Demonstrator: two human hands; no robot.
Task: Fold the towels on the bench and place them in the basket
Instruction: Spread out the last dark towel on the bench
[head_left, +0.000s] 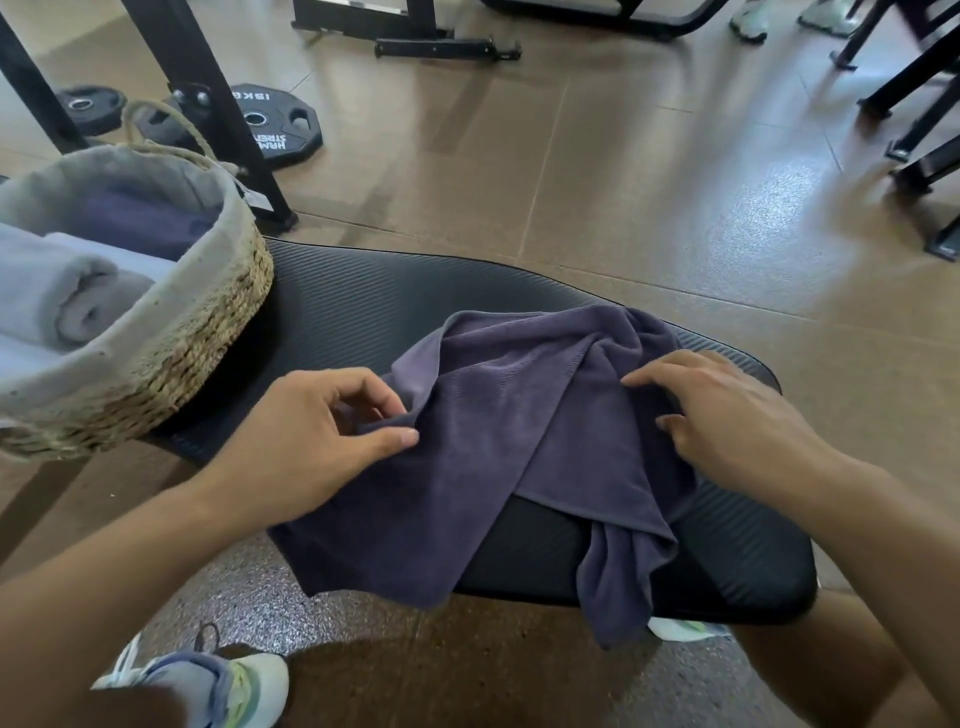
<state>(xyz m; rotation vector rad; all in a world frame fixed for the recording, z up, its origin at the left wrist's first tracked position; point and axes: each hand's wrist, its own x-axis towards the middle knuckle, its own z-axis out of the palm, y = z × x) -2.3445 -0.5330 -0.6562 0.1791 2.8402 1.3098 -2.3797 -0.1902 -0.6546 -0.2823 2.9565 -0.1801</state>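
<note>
I count one dark purple towel (519, 441) spread crumpled on the desk (363, 312) in front of me, and one woven basket (208, 322) beside it. Inside the basket I see three towels: two pale grey rolled ones (57, 296) and one dark folded one (140, 218). Both of my hands are here, my left hand (311, 436) and my right hand (727, 415). On the floor (623, 182) beyond lie three black weight plates (275, 124), as far as I can tell. One of my shoes (228, 686) shows fully below.
</note>
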